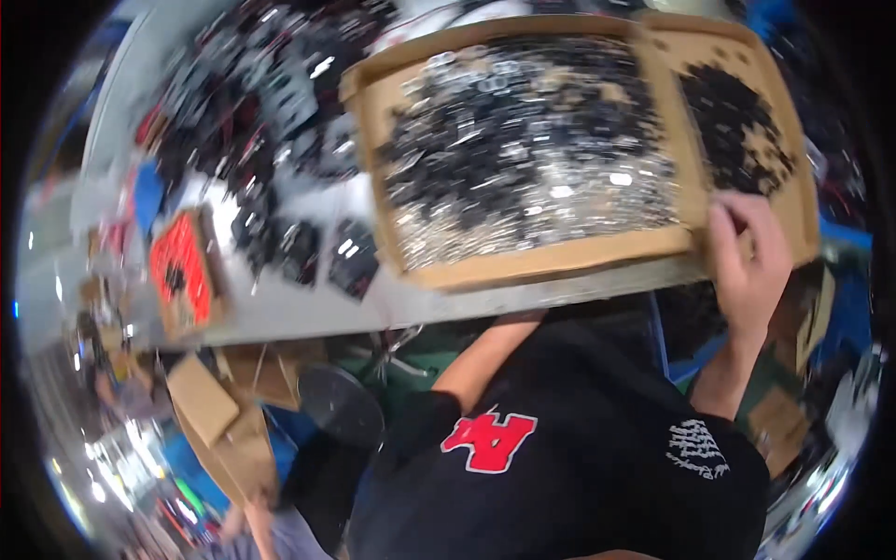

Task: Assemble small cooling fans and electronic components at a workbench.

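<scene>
My right hand (749,257) is at the near rim of a small cardboard tray (795,229), its fingers curled over the edge near the corner. Small black parts (733,121) lie heaped in that tray. Directly to its left is a wider cardboard tray (551,273), filled with many small black pieces and shiny silver metal pieces (597,201). My left forearm (495,355) goes up under the table's front edge, and the left hand itself is hidden there. Blur hides the finer detail of the parts.
Black and grey parts (280,103) are piled on the white table (308,317) at the left. A small box with a red-orange lining (182,266) stands near its left front. Below left, another person's hand (257,518) is by an open cardboard box (219,429). A round dark stool seat (341,406) stands nearby.
</scene>
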Demonstrator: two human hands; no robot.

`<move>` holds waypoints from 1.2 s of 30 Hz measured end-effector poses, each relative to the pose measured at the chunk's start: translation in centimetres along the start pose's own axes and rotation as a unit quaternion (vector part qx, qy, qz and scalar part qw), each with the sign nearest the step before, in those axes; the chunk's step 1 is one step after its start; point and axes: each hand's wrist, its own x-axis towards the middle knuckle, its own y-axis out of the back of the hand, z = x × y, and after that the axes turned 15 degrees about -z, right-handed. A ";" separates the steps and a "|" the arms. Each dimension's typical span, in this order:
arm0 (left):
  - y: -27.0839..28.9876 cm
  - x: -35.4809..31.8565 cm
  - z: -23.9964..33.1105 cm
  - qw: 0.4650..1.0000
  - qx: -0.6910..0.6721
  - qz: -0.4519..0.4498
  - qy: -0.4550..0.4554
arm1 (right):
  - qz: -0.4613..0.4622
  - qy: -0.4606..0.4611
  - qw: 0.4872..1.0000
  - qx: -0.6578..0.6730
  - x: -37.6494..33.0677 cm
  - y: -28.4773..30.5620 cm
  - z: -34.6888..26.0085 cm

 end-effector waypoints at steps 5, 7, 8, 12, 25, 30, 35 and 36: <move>10.8 -2.8 2.7 0.992 -0.033 -0.102 0.061 | -0.047 0.231 0.972 -0.006 0.7 -6.9 -3.7; 17.4 -4.2 5.1 0.934 -0.175 -0.279 0.136 | -0.012 0.290 0.957 -0.019 1.0 -8.1 -3.6; 20.8 -4.7 6.0 0.894 -0.239 -0.347 0.150 | -0.005 0.285 0.959 -0.014 0.9 -8.3 -3.8; 30.5 -5.1 7.6 0.891 -0.388 -0.195 0.135 | 0.031 0.284 0.958 -0.019 0.6 -9.4 -3.3; 28.9 -4.4 3.0 0.915 0.103 0.173 0.350 | 0.048 0.282 0.955 0.081 -0.2 -9.1 -1.7; 28.7 -4.1 2.9 0.902 0.117 0.180 0.376 | 0.020 0.302 0.947 0.108 0.2 -9.0 -1.3; 28.4 -4.4 3.9 0.868 0.196 0.251 0.381 | -0.013 0.323 0.939 0.115 0.5 -9.0 -1.7; 28.2 -4.9 4.1 0.844 0.222 0.298 0.386 | -0.011 0.333 0.935 0.122 0.6 -9.2 -1.7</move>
